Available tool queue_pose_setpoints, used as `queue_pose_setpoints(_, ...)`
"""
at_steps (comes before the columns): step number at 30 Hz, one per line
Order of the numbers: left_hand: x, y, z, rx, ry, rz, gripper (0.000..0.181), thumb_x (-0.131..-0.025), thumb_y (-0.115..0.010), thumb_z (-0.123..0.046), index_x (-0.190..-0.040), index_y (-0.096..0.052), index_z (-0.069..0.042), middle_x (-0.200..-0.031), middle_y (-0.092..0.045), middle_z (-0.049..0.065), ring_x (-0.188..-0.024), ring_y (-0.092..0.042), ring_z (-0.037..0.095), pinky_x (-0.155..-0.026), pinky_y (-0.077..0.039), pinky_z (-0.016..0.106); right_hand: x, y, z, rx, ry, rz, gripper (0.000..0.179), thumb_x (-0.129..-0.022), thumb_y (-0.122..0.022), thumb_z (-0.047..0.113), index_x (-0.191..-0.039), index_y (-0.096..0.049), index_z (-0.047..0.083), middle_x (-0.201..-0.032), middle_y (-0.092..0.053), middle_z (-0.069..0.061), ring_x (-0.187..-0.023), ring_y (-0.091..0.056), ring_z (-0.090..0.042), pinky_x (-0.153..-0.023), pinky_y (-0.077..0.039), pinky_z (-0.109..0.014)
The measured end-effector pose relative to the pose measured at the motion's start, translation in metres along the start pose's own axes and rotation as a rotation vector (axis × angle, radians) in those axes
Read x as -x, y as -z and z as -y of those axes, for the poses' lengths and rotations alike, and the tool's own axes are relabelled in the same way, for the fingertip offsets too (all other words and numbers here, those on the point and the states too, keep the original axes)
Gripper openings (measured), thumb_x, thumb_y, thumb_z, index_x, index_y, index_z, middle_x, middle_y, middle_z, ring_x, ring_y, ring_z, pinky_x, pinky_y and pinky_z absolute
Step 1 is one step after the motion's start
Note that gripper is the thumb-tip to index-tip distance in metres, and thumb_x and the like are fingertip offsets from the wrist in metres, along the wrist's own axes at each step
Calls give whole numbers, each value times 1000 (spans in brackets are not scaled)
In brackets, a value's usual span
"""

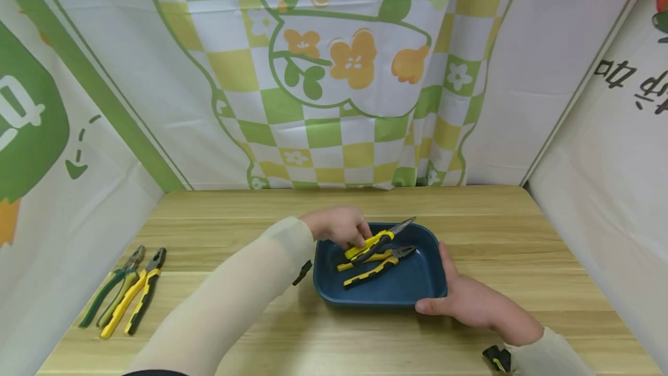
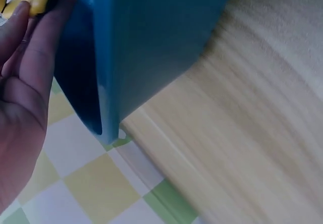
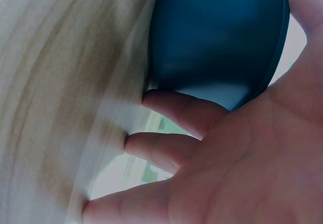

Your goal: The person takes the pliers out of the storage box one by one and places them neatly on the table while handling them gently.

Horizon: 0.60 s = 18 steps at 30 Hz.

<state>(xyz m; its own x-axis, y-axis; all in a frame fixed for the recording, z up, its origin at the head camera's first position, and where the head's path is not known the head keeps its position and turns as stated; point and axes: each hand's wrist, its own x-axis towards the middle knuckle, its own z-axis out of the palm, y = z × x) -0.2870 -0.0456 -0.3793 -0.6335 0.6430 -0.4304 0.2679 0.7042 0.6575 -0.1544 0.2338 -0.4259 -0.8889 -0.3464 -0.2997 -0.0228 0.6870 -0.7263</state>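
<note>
My left hand (image 1: pixel 341 226) pinches the yellow-and-black handles of long-nose pliers (image 1: pixel 385 238), whose pointed tip reaches over the far rim of a dark blue rectangular bin (image 1: pixel 412 290). Below them, a second pair of yellow-and-black pliers (image 1: pixel 374 273) lies in the bin with handles spread. In the left wrist view, a yellow handle end (image 2: pixel 39 1) shows between thumb and fingers; the pliers' head is out of frame. My right hand (image 1: pixel 464 300) rests at the bin's right end, thumb by the near corner. Its fingers (image 3: pixel 176 110) are straight and spread in the right wrist view.
Two more pliers lie side by side at the table's left: a green-handled pair (image 1: pixel 116 289) and a yellow-and-black pair (image 1: pixel 137 292). Behind the wooden table (image 1: pixel 250 231) hangs a checked, flowered cloth (image 1: pixel 329 132); printed white cloth walls flank both sides.
</note>
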Motion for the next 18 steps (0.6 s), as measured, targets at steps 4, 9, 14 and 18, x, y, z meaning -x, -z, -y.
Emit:
queue_pose_setpoints(4,2,0,4,118,-20,11,22,-100,-57,0,-116,-71,0,-91,-62,4,-83,-55,11,-78,-55,32,0,1,0,-6,0,9,134,-84,-79,46,-151,29,6,-126,-53,-41,-111,-61,-37,-98,-44,-56)
queue_pose_setpoints(9,5,0,7,289,-49,26,26,-102,-52,2,-123,-67,5,-106,-69,9,-98,-66,19,-81,-57,36,0,1,0,3,28,8,134,-84,-79,45,-150,31,4,-129,-47,-45,-116,-57,-43,-99,-42,-58)
queue_pose_setpoints(14,11,3,8,446,-89,6,29,-100,-50,4,-126,-61,12,-103,-70,17,-97,-69,26,-82,-57,37,0,-1,1,15,21,-11,134,-83,-80,47,-151,28,4,-133,-46,-44,-119,-55,-41,-102,-40,-57)
queue_pose_setpoints(18,19,9,11,505,-91,-62,30,-98,-52,5,-127,-59,13,-103,-70,20,-95,-70,29,-80,-58,38,0,-1,0,7,12,-9,134,-83,-80,47,-152,28,6,-133,-46,-42,-119,-56,-40,-102,-40,-57)
